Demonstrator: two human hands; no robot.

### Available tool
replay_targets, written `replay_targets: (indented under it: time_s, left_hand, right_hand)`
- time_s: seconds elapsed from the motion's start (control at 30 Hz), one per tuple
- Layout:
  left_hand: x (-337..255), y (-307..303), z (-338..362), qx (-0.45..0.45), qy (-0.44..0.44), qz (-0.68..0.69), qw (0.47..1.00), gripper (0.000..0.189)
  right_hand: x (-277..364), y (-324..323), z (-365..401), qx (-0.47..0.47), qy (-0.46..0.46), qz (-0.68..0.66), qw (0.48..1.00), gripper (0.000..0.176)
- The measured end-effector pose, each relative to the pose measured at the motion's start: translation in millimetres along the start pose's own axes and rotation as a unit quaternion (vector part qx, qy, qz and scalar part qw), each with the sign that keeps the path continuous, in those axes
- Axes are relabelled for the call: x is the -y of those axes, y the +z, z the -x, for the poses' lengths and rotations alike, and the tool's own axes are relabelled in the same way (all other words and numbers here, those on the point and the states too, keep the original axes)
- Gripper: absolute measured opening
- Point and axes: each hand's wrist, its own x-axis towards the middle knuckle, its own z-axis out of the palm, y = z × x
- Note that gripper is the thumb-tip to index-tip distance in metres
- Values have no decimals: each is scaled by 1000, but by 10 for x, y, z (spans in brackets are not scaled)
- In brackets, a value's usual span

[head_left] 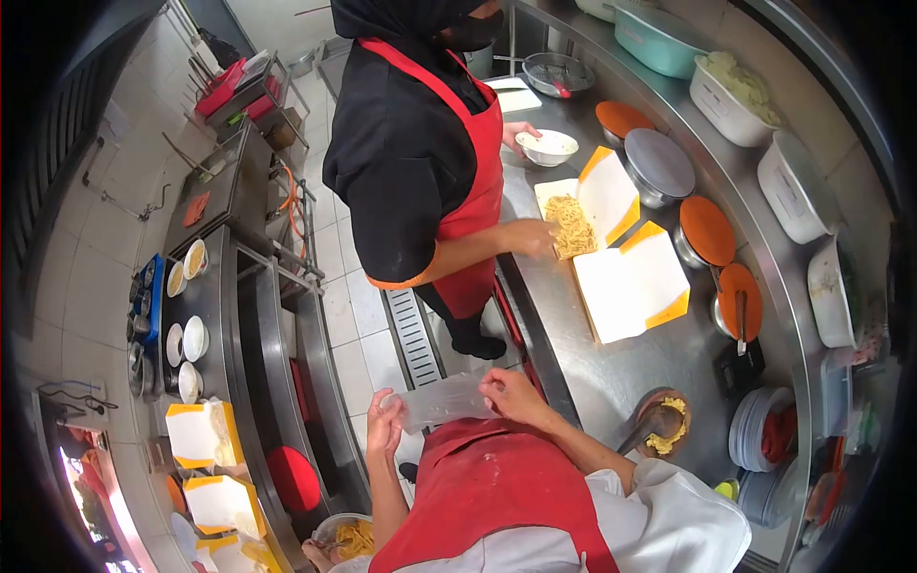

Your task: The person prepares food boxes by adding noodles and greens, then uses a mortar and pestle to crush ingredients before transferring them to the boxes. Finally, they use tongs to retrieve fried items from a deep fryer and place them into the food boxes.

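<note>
In front of my red apron I hold a translucent plastic bag (pixel 441 403), stretched flat between both hands. My left hand (pixel 385 422) is closed on one end of it, over the floor. At the other end, my right hand (pixel 514 395) pinches the plastic near the counter's edge. Right of that hand, a brown mortar (pixel 680 416) with a dark pestle (pixel 646 430) and yellow mash stands on the steel counter. Farther up the counter lies an open takeaway box (pixel 630 286), white inside with yellow flaps.
A co-worker in a red apron (pixel 478 172) reaches into noodles (pixel 569 227) in another box and holds a white bowl (pixel 546 147). Orange-lidded pots (pixel 709 229) line the wall. On the left bench are bowls (pixel 195 338) and boxes (pixel 202 435). Another person's hand (pixel 319 556) is beside a noodle bowl.
</note>
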Motion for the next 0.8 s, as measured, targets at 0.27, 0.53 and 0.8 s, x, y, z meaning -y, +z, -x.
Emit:
replay_targets:
  time_s: [0.27, 0.53, 0.8]
  left_hand:
    - [46, -92, -773, -39, 34, -166, 985, 18]
    - [-399, 971, -518, 351, 307, -521, 715, 15]
    - [-807, 1195, -402, 368, 371, -543, 657, 15]
  right_hand:
    - [-10, -31, -10, -151, 20, 63, 986, 14]
    - [335, 309, -360, -90, -207, 177, 958, 48]
    - [304, 281, -352, 97, 38, -26, 994, 21]
